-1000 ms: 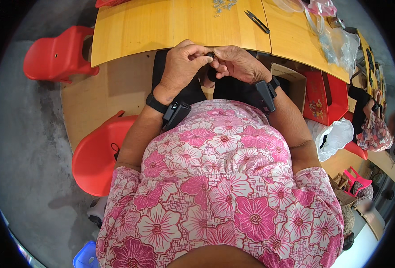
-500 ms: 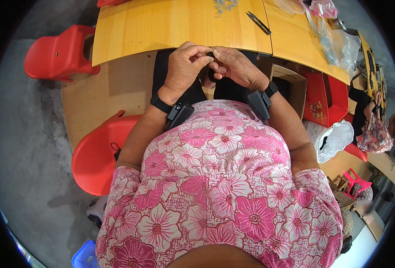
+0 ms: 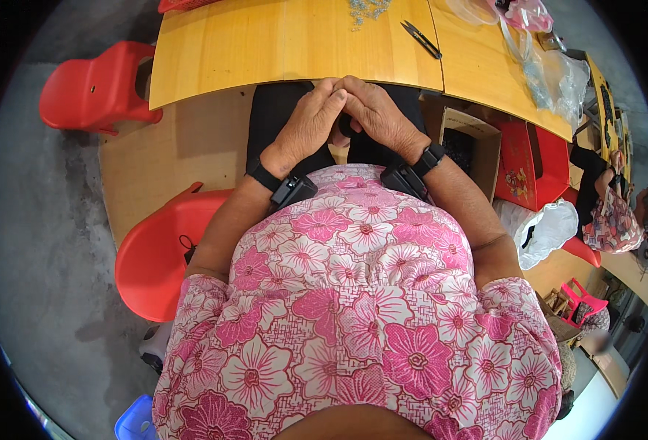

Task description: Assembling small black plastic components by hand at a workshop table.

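Your left hand (image 3: 311, 121) and right hand (image 3: 377, 116) meet fingertip to fingertip just below the near edge of the yellow tabletop (image 3: 280, 44), over your lap. Both are curled closed, thumbs and fingers pinched together around something small and dark (image 3: 344, 126) between them — it is mostly hidden, so I cannot tell what it is. You seem to hold it low and close to the body so both hands can steady each other while working a tiny piece.

On the tabletop, well apart from your hands, lies a small pile of grey bits (image 3: 368, 9) near the far edge, and a pair of black snips (image 3: 421, 39) to its right — within reach but out of the way. Clear plastic bags (image 3: 551, 73) sit further right. An open cardboard box (image 3: 470, 150) with dark contents stands beside your right knee, probably placed there for easy dropping or picking. A red chair (image 3: 93, 88) stands to your left.
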`<state>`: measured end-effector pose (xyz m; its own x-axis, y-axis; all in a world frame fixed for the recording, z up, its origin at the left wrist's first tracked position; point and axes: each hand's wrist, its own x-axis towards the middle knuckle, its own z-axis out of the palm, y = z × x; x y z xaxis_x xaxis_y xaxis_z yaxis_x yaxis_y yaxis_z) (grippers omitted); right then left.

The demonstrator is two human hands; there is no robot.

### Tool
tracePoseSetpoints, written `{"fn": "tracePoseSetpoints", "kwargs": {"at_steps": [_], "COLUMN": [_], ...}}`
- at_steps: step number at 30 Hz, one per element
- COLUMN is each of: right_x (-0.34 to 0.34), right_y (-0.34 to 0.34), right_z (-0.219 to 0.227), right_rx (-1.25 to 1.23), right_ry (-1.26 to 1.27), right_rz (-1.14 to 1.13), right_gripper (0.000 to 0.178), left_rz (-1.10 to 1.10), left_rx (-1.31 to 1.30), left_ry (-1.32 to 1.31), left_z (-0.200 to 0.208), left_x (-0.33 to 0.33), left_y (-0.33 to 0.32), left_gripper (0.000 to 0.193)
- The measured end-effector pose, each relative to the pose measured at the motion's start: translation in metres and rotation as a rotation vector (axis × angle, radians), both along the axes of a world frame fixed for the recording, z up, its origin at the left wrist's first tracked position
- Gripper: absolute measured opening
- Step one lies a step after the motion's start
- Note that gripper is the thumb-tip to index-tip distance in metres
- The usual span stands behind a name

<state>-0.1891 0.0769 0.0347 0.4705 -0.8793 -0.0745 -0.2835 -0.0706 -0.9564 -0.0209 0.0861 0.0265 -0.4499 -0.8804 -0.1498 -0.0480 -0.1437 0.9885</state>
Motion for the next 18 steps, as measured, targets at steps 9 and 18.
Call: {"fn": "tracePoseSetpoints", "kwargs": {"at_steps": [9, 18], "right_x": [0.002, 0.004], "right_y": [0.003, 0.004], "right_z": [-0.007, -0.007], "right_rx": [0.07, 0.19], "right_ry": [-0.098, -0.157], "right_rz": [-0.05, -0.093], "right_gripper": [0.026, 0.026], "left_rz": [0.11, 0.21], "left_rx": [-0.126, -0.09], "left_ry": [-0.01, -0.069], "left_z": [-0.007, -0.012], "left_x": [-0.008, -0.015], "left_y": [0.002, 0.003], "left_gripper": [0.03, 0.028]}}
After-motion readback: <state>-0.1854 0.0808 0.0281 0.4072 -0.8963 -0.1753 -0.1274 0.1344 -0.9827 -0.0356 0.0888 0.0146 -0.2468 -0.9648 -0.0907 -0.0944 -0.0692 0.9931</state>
